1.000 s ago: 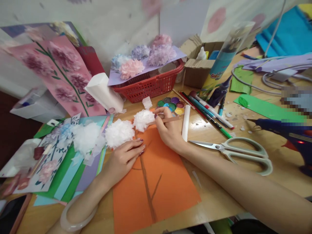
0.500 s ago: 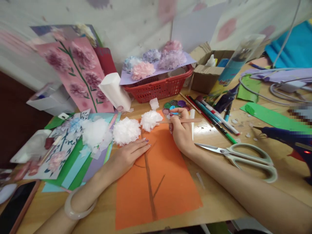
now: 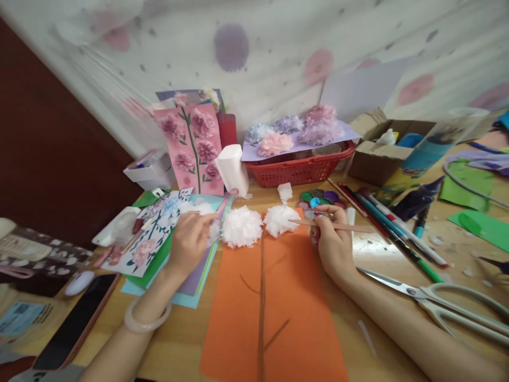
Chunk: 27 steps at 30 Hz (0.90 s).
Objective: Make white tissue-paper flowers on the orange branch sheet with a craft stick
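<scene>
My right hand (image 3: 333,239) grips a thin flat wooden stick (image 3: 350,227), whose left tip reaches the white tissue flower (image 3: 281,220) at the top of the orange paper (image 3: 238,318). Another fluffy white tissue flower (image 3: 242,227) sits just left of it. Brown lines like a stem with branches run down the sheet. My left hand (image 3: 189,244), with a pale bangle on the wrist, hovers at the loose white tissue (image 3: 215,229) left of the flowers. Its fingers are bent together, and what they hold, if anything, is hidden.
Scissors (image 3: 413,292) lie to the right, beside pens (image 3: 401,246). Small paint pots (image 3: 314,202) stand behind the sheet, before a red basket (image 3: 294,172) topped with paper flowers. Coloured papers (image 3: 199,276) and a phone (image 3: 77,321) are on the left. A glue gun tip (image 3: 495,264) shows far right.
My left hand has lifted off the orange paper and moved left to the loose tissue. The right hand keeps the stick at the flower. The view has swung left.
</scene>
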Each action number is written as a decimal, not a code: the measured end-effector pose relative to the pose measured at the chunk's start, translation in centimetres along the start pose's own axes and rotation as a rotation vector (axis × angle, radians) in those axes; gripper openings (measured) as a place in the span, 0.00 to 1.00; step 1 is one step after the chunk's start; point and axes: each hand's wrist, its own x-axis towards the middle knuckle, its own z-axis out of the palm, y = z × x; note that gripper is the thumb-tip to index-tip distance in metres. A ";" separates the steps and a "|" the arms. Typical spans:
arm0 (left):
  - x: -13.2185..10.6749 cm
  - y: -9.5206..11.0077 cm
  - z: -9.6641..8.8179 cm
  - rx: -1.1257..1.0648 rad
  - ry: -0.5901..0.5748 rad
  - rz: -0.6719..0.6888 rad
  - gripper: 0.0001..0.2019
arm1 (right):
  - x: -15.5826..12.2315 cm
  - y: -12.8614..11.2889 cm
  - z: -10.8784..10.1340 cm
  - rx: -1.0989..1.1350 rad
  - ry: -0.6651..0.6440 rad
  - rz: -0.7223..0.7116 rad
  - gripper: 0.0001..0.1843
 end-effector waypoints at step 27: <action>1.4 -8.7 -0.5 -0.269 -0.165 -0.564 0.08 | -0.2 -0.9 -0.1 0.039 0.011 0.091 0.08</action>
